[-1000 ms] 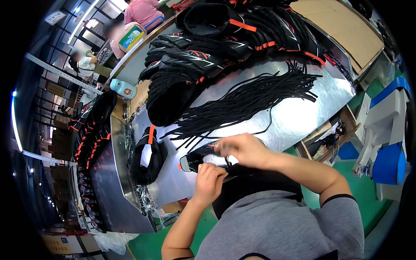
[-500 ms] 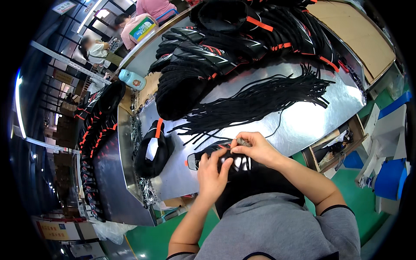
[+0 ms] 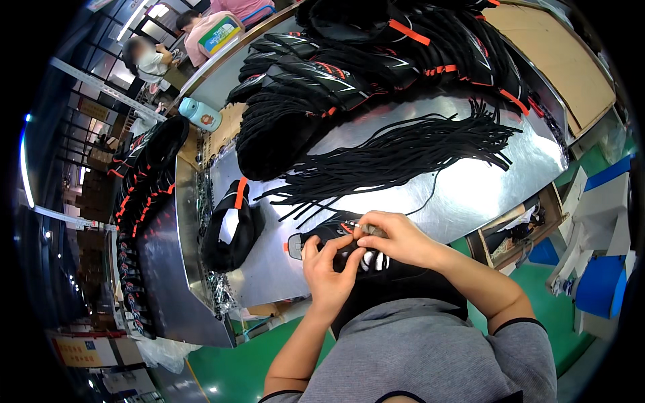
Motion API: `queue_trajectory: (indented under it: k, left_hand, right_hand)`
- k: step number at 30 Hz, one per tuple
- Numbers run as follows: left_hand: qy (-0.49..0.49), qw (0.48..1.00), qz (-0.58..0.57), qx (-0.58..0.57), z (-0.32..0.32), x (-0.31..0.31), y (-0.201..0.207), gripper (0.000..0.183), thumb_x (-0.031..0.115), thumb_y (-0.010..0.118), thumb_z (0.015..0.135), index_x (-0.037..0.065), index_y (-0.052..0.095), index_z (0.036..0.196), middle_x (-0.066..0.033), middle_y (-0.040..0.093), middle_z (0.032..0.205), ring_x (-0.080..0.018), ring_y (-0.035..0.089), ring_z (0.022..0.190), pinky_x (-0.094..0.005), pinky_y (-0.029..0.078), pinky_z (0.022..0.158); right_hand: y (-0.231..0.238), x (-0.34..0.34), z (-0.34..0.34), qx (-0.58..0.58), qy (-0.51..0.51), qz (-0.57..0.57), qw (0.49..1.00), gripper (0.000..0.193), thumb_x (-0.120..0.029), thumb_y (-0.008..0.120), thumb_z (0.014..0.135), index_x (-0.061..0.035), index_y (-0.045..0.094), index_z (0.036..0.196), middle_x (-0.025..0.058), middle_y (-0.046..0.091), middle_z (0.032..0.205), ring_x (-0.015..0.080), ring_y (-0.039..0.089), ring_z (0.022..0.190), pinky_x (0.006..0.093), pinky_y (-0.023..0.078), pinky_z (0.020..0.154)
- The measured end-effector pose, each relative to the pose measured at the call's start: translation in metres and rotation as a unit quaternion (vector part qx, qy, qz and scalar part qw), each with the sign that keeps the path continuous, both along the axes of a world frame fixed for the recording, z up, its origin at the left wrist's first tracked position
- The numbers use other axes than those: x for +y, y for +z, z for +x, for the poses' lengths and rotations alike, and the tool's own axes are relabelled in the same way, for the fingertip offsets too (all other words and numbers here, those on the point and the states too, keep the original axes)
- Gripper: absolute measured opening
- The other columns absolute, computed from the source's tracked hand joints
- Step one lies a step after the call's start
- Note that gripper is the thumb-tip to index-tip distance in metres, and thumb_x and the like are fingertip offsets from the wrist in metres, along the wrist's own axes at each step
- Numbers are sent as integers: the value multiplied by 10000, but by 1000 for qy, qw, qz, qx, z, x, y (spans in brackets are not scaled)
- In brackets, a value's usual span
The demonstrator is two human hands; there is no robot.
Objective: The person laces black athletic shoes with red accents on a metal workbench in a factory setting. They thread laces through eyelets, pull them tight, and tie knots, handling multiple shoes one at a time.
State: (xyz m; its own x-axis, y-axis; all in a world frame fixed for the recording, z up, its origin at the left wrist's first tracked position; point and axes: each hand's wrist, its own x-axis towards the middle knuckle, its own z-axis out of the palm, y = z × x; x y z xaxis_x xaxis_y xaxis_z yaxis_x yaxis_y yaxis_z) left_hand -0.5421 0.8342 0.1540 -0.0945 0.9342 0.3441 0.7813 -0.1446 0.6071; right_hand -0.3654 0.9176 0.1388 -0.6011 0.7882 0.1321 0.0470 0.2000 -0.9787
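A black shoe upper [image 3: 327,230] with red and white accents lies at the metal table's near edge, its toe pointing left. My left hand [image 3: 328,272] grips its near side, fingers bent over it and thumb close to the lacing area. My right hand [image 3: 396,240] is closed in a pinch over the upper, around a small grey-brown tool [image 3: 371,230] whose full shape is hidden by the fingers. Both hands' fingertips nearly meet. Beyond them a bundle of black laces [image 3: 396,154] is spread over the table, one loose strand trailing down toward my right hand.
Stacked black shoe uppers [image 3: 322,74] fill the table's far side. A single upper [image 3: 232,232] stands to the left. A blue bottle [image 3: 200,114] is at the far left corner, an open drawer [image 3: 517,232] at right. People sit working in the background.
The view has shifted slightly. My right hand has turned a little over the upper, still pinching the tool, and my left fingers have drawn closer to it.
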Motion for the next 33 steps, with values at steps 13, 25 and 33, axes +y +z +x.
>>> queue_trajectory:
  k: [13, 25, 33]
  left_hand:
    - [14, 1000, -2, -10, 5, -2, 2, 291, 160, 871, 737, 65, 739, 978, -104, 713, 973, -343, 567, 1061, -475, 385, 1050]
    - [1, 1000, -21, -9, 6, -2, 6, 261, 79, 779, 784, 66, 722, 1039, -115, 694, 966, -341, 555, 994, -437, 402, 1000]
    - [-20, 979, -115, -167, -4, 9, 1, 374, 67, 695, 833, 94, 674, 1205, -165, 617, 1048, -334, 550, 1066, -431, 448, 987]
  right_hand:
    - [35, -22, 32, -215, -9, 95, 972, 219, -193, 639, 960, -32, 534, 1065, 157, 690, 755, 395, 680, 728, 475, 517, 657]
    - [40, -16, 5, -299, 13, 214, 930, 345, -85, 668, 846, 94, 495, 1085, 188, 674, 693, 352, 699, 646, 407, 529, 549]
    - [40, 3, 1, -356, 61, 272, 892, 332, -70, 654, 831, 83, 492, 1077, 182, 695, 729, 350, 722, 715, 409, 557, 592]
